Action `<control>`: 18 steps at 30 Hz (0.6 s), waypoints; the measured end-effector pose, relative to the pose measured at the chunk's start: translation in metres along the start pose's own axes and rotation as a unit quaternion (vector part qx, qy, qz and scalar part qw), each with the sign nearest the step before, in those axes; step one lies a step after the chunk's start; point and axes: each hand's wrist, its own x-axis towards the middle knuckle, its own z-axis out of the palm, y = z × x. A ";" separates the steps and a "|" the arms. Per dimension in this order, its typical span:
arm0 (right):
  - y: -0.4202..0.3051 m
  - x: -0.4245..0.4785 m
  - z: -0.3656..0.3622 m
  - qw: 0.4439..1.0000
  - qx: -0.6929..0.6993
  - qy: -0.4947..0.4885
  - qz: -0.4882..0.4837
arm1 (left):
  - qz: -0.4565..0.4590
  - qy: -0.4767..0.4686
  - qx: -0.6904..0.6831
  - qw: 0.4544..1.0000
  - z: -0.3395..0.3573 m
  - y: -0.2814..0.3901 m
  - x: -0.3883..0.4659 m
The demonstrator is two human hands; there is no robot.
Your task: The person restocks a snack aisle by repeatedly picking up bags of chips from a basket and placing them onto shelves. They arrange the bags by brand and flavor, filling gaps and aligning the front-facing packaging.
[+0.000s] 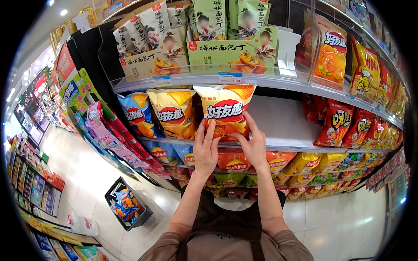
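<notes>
Between my two hands is a white, red and orange bag of chips (225, 112), upright at the front of a middle shelf. My left hand (206, 150) presses its lower left side. My right hand (253, 140) grips its lower right side, with the thumb across the front. Just left of it stands a cream-yellow chip bag (173, 114), and beyond that a blue chip bag (138, 114). To the right lies a bare stretch of white shelf (284, 120). Whether the held bag rests on the shelf is hidden by my hands.
A dark plastic basket (147, 215) with blue chip bags stands on the tiled floor at left. Above is a shelf with a clear front lip (196, 78) and a green snack carton (209, 58). Red snack bags (336, 125) stand at right. A hanging snack strip (107, 133) juts out at left.
</notes>
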 end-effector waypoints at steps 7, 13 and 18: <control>0.005 0.006 -0.005 1.000 0.003 -0.023 0.000 | -0.005 0.001 0.012 1.000 0.003 0.000 0.002; -0.002 -0.001 -0.010 0.998 -0.017 -0.039 0.042 | 0.002 -0.021 0.019 1.000 0.003 -0.001 -0.004; -0.007 -0.005 -0.014 0.996 -0.082 -0.019 0.025 | -0.032 -0.040 0.002 0.999 -0.002 0.003 -0.003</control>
